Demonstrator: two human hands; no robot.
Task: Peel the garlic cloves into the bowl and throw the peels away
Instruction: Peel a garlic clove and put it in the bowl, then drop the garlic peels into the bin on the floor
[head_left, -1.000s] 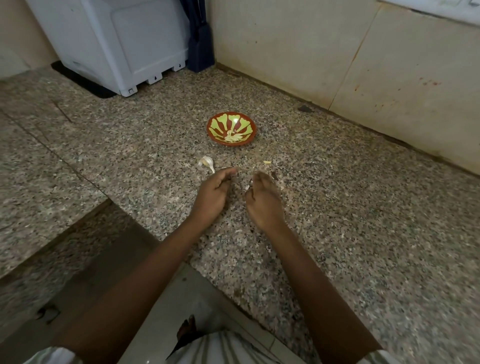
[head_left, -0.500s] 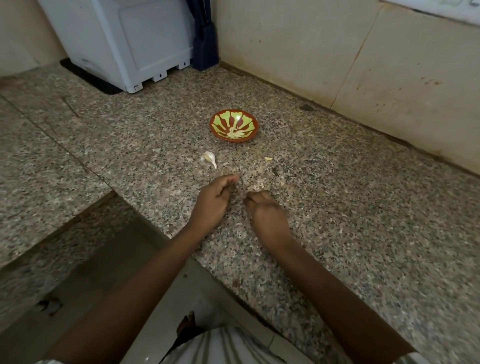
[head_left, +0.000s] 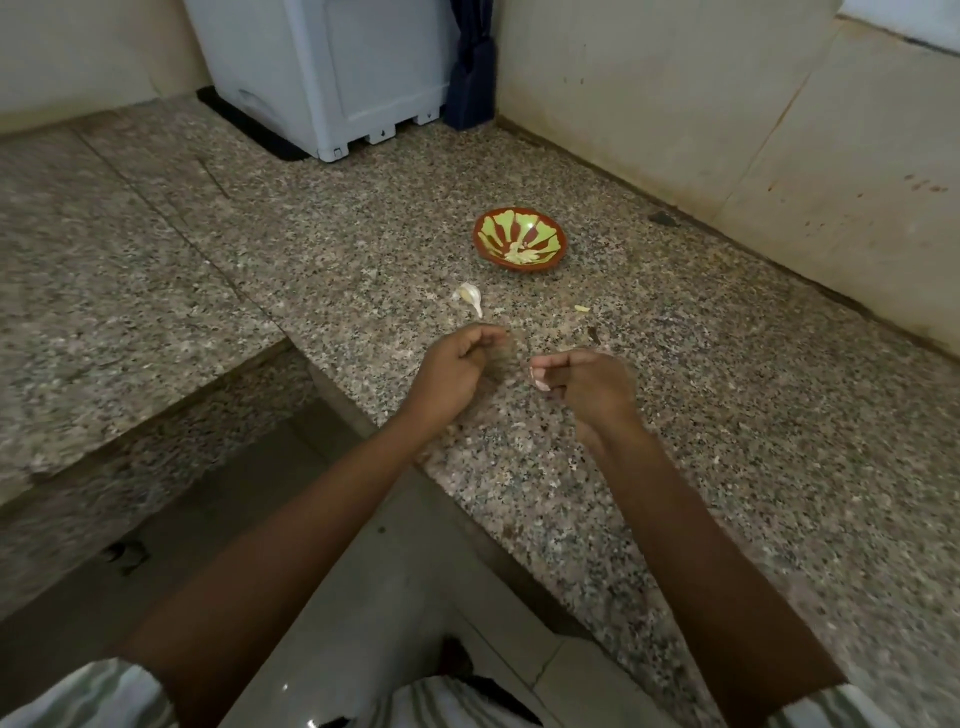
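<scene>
The garlic clove (head_left: 538, 383) looks small, light and firm, its papery skin likely slippery, so it is best pinched at the ends. It pokes out at 9 o'clock of the right hand (head_left: 587, 389), whose curled fingers pinch it. The left hand (head_left: 457, 371) is curled and blurred, and I cannot tell whether it holds anything. 1 loose clove (head_left: 469, 296) lies at 12 o'clock, before the bowl (head_left: 519, 266).

Red-brown bowl (head_left: 518, 238) with green leaf-like streaks — speckled grey-brown granite counter (head_left: 727, 415), white garlic clove (head_left: 469, 296), pale grey appliance (head_left: 332, 67).
</scene>
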